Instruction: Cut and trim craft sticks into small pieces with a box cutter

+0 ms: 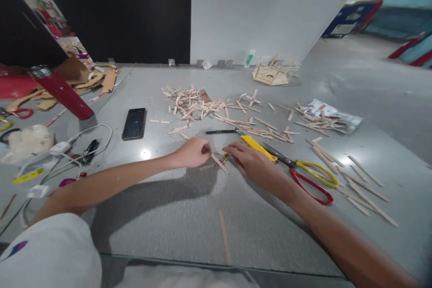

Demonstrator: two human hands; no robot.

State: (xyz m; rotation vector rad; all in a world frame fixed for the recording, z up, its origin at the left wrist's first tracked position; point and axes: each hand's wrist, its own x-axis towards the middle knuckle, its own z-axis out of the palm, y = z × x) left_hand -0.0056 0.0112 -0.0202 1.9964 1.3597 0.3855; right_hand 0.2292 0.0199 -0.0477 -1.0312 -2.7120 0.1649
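Stick [219, 163] pinched mid-frame

On my remote feed, the left hand [192, 152] grips it just below centre frame. The right hand [251, 162] is just beside, fingers bent; I cannot tell if they grip anything. The cutter [258, 146] and scissors [292, 164] lie right of centre, the phone [134, 123] left.

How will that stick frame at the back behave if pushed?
The stick frame is probably light, being mostly open gaps; likely fragile, since it looks built of thin strips; and unlikely to roll, given its broad, angular footprint.
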